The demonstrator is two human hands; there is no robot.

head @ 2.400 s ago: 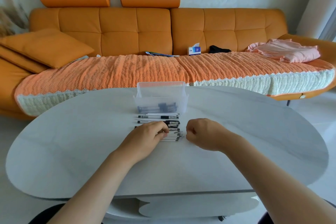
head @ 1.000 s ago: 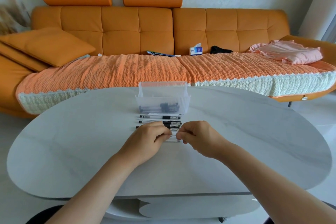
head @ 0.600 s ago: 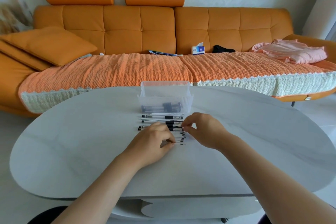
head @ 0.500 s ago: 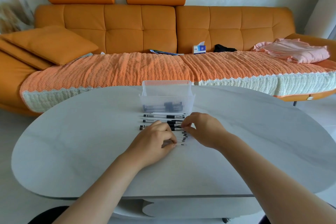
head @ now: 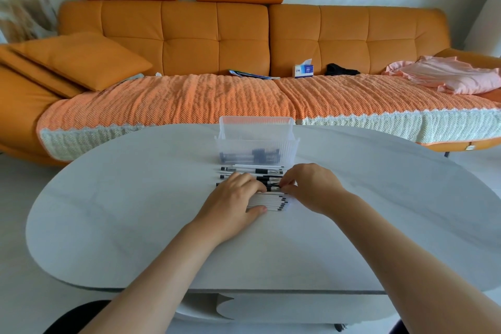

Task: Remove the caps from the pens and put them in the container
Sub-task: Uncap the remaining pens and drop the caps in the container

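A row of pens (head: 271,199) lies side by side on the white oval table (head: 135,211), just in front of a clear plastic container (head: 256,144) with several dark pens or caps inside. My left hand (head: 233,203) rests over the left part of the row, its fingers curled on a black-gripped pen (head: 267,179). My right hand (head: 311,190) meets it from the right and pinches the right end of that pen between thumb and fingertips. The pen's cap is hidden by my fingers.
An orange sofa (head: 244,43) with a knitted cover runs behind the table. On it lie a tissue box (head: 303,69), a booklet (head: 252,74), a black item (head: 341,70), pink clothes (head: 447,76) and a cushion (head: 81,59).
Both hands have moved from the near pens up to a black-gripped pen further back in the row. My right hand has gone from a closed fist to a pinch on its end.
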